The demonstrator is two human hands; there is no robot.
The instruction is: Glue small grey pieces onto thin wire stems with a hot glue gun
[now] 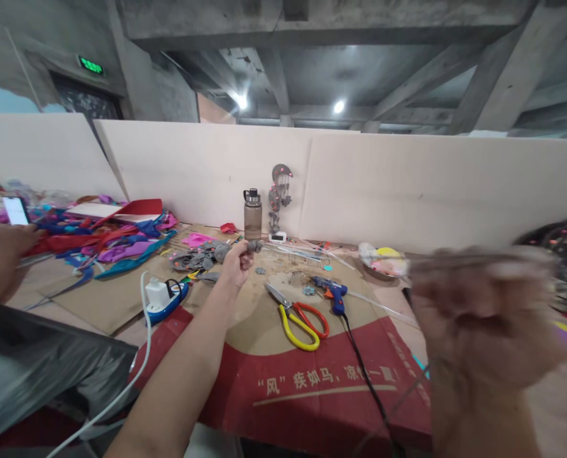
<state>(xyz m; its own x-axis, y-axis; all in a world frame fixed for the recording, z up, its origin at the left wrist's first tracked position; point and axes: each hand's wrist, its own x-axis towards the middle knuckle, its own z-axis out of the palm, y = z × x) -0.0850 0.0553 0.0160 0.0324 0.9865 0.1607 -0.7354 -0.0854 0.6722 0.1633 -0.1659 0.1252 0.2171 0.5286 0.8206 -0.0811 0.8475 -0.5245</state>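
My left hand (pixel 238 264) is closed on a small grey piece (pixel 254 246) above the cardboard, beside a pile of grey felt-like pieces (pixel 195 256). My right hand (pixel 483 312) is raised close to the camera at the right, blurred, its fingers curled; what they hold cannot be made out. Scissors (pixel 297 321) with one yellow and one red handle lie on the cardboard between my hands. A blue glue gun (pixel 335 294) lies right of them, its black cord running down toward me. Upright at the board stands a grey hanging ornament (pixel 279 191) with pink dots.
A bottle (pixel 253 216) stands by the white board (pixel 192 165). A bowl (pixel 383 264) is at the right back. Colourful fabric (pixel 116 238) and a power strip (pixel 166 302) with a white cable are left. Another person's hand (pixel 6 245) is near a phone (pixel 16 210) at far left.
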